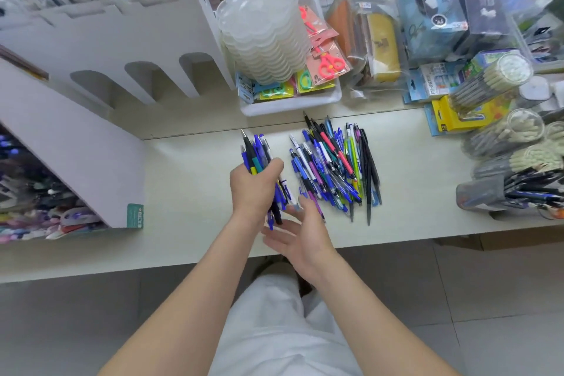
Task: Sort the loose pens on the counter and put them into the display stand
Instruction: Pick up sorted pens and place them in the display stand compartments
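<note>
Blue-black pen bundle (255, 152) | tips point away (slightly left) | left hand (252, 190) grips it | right hand (302, 238) splayed

Bare counter (189, 192) lies open left of the left hand (254, 189) up to the display stand (76, 143); ahead-right of the right hand (300, 235) the pen pile (335, 168) blocks, a white bin (290, 104) beyond both

The middle of the pen bundle (256, 149) is covered by the left hand (253, 189). The display stand (76, 156) is cut off by the left edge, and the contents stored low in it are blurred.
</note>
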A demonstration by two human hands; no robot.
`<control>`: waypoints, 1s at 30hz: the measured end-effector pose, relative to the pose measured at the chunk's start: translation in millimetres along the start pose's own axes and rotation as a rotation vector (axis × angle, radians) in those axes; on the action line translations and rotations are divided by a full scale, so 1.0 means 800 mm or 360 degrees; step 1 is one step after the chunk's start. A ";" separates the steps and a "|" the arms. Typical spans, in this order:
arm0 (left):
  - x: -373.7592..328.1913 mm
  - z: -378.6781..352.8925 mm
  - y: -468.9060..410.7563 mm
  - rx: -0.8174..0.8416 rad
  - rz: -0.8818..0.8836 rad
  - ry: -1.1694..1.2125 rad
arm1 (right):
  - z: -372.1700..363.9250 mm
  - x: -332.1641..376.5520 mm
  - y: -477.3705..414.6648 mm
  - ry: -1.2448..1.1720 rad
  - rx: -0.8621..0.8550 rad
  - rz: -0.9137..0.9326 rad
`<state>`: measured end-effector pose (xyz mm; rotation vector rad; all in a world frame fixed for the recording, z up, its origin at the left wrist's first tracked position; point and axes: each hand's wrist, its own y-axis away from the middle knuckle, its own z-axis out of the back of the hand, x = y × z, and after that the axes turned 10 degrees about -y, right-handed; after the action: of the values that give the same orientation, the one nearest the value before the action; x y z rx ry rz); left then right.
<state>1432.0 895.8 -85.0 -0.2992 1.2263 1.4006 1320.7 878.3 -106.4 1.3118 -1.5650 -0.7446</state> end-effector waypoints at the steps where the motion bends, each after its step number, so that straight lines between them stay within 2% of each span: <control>1: -0.006 0.003 0.014 -0.0010 -0.0080 0.0019 | -0.010 0.003 0.007 -0.0283 0.0063 -0.0108; 3: -0.014 0.012 0.040 -0.0031 -0.0230 0.0094 | -0.025 0.008 0.022 -0.0434 0.0164 -0.0091; 7: -0.020 0.039 0.081 -0.0102 -0.0418 0.0215 | -0.048 0.008 0.048 -0.0301 0.0274 0.0061; 11: -0.020 0.066 0.105 -0.0069 -0.0554 0.0141 | -0.069 -0.005 0.081 -0.0243 0.0496 0.0128; 15: -0.016 0.117 0.101 -0.0061 -0.0537 0.0182 | -0.095 -0.028 0.107 0.0231 0.0495 0.0331; 18: -0.007 0.175 0.097 -0.0063 -0.0482 0.0260 | -0.120 -0.048 0.121 0.0851 0.0462 0.0445; 20: 0.008 0.219 0.095 -0.0127 -0.0453 0.0309 | -0.139 -0.071 0.125 0.1235 0.0419 0.0648; 21: 0.017 0.243 0.094 -0.0145 -0.0437 0.0322 | -0.150 -0.085 0.126 0.1311 0.0378 0.0789; 23: 0.034 0.292 0.095 -0.0099 -0.0390 0.0350 | -0.181 -0.116 0.140 0.1198 0.0369 0.1039; 25: 0.051 0.341 0.096 -0.0008 -0.0374 0.0322 | -0.216 -0.154 0.158 0.1078 0.0563 0.1185; 28: 0.078 0.408 0.099 0.0068 -0.0357 0.0254 | -0.259 -0.213 0.178 0.1341 0.0874 0.1329; 30: 0.097 0.447 0.098 0.0070 -0.0318 0.0251 | -0.281 -0.243 0.181 0.1509 0.0945 0.1382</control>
<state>1510.4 1239.5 40.0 -0.4957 1.3159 1.1939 1468.4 1125.9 55.2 0.9491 -1.3349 0.8362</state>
